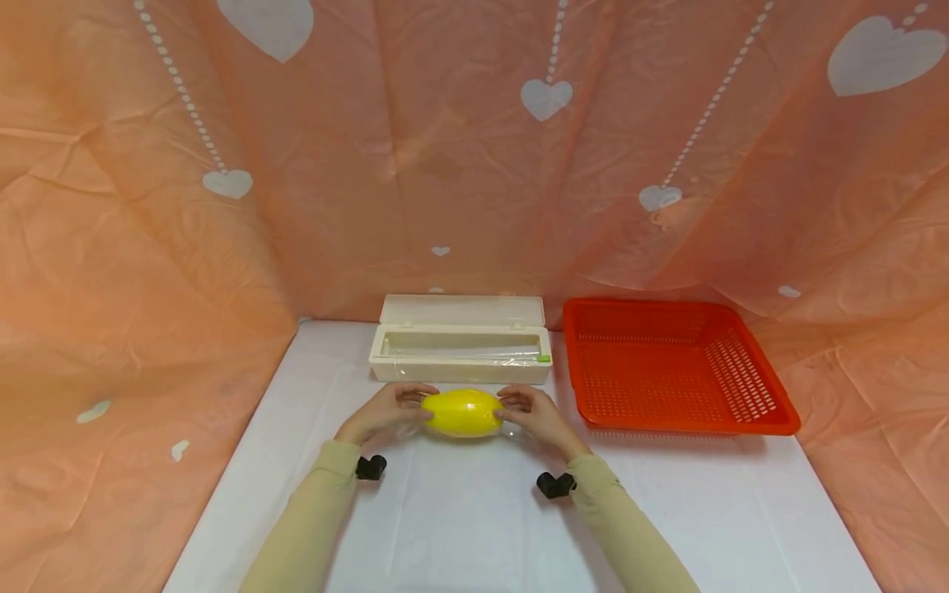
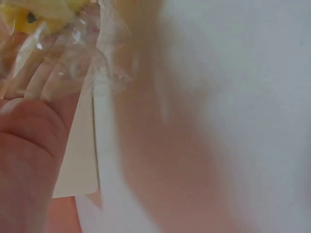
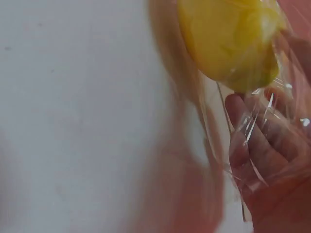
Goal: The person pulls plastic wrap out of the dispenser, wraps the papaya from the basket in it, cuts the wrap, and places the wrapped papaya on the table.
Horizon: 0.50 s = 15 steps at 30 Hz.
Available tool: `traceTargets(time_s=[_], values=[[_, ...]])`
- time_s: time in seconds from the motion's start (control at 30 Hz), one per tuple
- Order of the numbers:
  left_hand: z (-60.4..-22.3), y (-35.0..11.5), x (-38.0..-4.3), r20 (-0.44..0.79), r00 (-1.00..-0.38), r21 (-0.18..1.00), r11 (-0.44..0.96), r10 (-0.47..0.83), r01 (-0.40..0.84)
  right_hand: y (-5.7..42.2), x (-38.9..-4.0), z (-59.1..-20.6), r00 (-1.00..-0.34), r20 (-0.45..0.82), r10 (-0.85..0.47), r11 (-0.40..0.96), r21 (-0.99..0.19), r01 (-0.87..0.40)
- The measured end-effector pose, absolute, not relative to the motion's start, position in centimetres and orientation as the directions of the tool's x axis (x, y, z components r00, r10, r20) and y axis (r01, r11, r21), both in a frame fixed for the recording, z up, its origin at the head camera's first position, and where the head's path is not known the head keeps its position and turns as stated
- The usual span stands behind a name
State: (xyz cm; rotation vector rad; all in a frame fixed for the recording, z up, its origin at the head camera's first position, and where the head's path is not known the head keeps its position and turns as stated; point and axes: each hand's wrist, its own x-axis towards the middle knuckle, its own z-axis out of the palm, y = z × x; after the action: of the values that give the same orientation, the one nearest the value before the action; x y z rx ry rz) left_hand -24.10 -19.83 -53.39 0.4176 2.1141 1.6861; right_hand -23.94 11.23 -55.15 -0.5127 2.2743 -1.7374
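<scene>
Fruit (image 1: pixel 461 413) in film (image 2: pixel 92 53), held at both ends
Left hand (image 1: pixel 387 410) and right hand (image 1: pixel 539 417) have fingers clamped on its tips, likely keeping the film snug.

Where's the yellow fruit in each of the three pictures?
Head: the yellow fruit is in the lower middle, in front of the white box.
Left wrist: top-left corner, cut off by the frame.
Right wrist: upper right, cut off by the top edge.
Shared landmark: the white table, filling the left wrist view's right side and the right wrist view's left.
</scene>
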Motion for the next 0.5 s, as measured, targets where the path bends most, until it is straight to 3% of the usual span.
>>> traceTargets(time_s=[0.27,0.5], values=[[-54.8,-19.6,-25.3,-0.163,-0.883,0.975,0.210,0.439,-0.075,11.7,-24.4,-56.6,-0.952,0.072,-0.299,0.241,-0.959,-0.148],[-54.5,-19.6,-26.0,-0.170,-0.879,0.983,0.141,0.446,-0.118,12.7,-22.8,-54.5,-0.972,0.124,-0.200,0.235,-0.957,-0.170]])
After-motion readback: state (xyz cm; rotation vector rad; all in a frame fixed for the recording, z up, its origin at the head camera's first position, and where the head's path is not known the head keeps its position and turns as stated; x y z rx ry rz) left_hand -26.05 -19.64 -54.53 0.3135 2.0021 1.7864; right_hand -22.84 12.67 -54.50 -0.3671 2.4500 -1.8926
